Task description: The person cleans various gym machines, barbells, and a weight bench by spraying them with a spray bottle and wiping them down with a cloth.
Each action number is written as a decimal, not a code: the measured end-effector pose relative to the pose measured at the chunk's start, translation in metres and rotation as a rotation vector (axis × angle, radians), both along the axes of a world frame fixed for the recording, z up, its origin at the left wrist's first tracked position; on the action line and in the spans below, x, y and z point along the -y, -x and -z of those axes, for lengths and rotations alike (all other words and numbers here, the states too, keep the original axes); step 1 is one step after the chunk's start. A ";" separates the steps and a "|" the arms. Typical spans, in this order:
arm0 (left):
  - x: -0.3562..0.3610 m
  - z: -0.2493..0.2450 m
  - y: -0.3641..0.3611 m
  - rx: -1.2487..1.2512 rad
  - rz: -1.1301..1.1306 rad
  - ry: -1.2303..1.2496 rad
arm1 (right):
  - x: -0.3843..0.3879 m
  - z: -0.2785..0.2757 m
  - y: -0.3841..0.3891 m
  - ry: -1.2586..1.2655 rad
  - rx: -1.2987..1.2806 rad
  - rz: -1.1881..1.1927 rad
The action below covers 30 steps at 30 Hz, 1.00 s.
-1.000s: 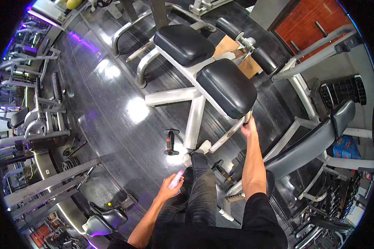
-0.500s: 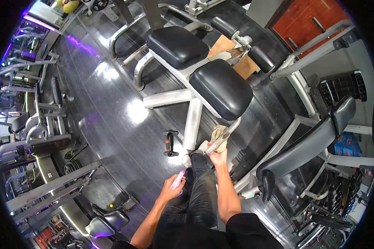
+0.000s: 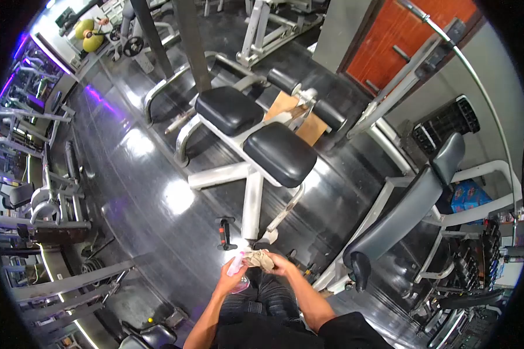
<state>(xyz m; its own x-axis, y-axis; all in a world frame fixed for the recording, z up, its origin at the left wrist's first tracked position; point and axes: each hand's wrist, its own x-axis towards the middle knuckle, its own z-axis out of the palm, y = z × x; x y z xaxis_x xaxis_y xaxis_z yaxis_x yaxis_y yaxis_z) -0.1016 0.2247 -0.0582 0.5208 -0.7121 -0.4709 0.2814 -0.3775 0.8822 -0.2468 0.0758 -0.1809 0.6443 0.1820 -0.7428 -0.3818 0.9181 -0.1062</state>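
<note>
Here, the glossy black floor takes up most of the view, and on it stands a white-framed machine with two black pads, the nearer pad well ahead of the person and the farther pad beyond it. A small black push-up handle lies on the floor just left of the machine's foot, near the hands but apart from them. Both hands are drawn in close to the body, above the dark trousers. The right hand has its fingers closed, bunching a crumpled tan cloth. The left hand is wrapped around a pale pink spray bottle. The bottle's long axis tilts up and away from the body, its top end toward the cloth. The cloth lies directly to the right of that top end, touching it or almost so. The two hands are equally near the meeting point, left below, right beside.
</note>
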 end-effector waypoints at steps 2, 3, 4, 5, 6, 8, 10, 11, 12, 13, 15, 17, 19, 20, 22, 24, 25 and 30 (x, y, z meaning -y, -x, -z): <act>0.004 -0.009 -0.005 -0.056 -0.051 0.005 | -0.009 -0.001 0.012 0.011 -0.182 0.211; 0.008 -0.011 -0.008 -0.051 -0.047 0.019 | -0.007 -0.006 0.017 0.005 -0.188 0.356; 0.010 -0.012 -0.011 -0.017 -0.031 0.015 | -0.006 -0.009 0.021 0.062 -0.239 0.493; 0.014 -0.013 -0.014 0.018 -0.015 0.011 | -0.004 -0.013 0.027 0.117 -0.289 0.632; 0.022 -0.020 -0.016 0.021 -0.022 0.068 | 0.004 -0.024 0.034 0.177 -0.275 0.677; 0.038 -0.037 -0.021 0.045 0.005 0.068 | 0.029 -0.047 0.042 0.210 -0.217 0.770; 0.054 -0.040 -0.026 0.047 0.018 0.084 | 0.058 -0.059 0.043 0.329 -0.144 0.867; 0.063 -0.046 -0.027 0.046 0.017 0.088 | 0.072 -0.065 0.041 0.425 -0.114 0.901; 0.072 -0.052 -0.028 0.081 0.040 0.112 | 0.087 -0.073 0.039 0.493 -0.078 0.961; 0.081 -0.056 -0.030 0.119 0.061 0.135 | 0.102 -0.099 0.029 0.601 -0.105 0.987; 0.097 -0.057 -0.032 0.138 0.074 0.141 | 0.131 -0.106 0.011 0.810 -0.226 0.932; 0.118 -0.060 -0.034 0.154 0.089 0.144 | 0.160 -0.108 -0.011 1.207 -0.377 0.707; 0.135 -0.057 -0.036 0.175 0.080 0.135 | 0.183 -0.099 -0.042 1.609 -0.430 0.496; 0.145 -0.054 -0.037 0.191 0.074 0.133 | 0.187 -0.102 -0.058 1.799 -0.409 0.457; 0.165 -0.060 -0.037 0.159 0.059 0.084 | 0.211 -0.117 -0.073 1.980 -0.096 0.234; 0.185 -0.061 -0.037 0.143 0.014 0.035 | 0.244 -0.112 -0.077 2.196 0.117 0.011; 0.194 -0.060 -0.035 0.142 0.007 0.021 | 0.258 -0.119 -0.077 2.185 0.178 -0.036; 0.232 -0.074 -0.030 0.119 -0.169 -0.024 | 0.348 -0.070 -0.087 1.997 -0.142 -0.032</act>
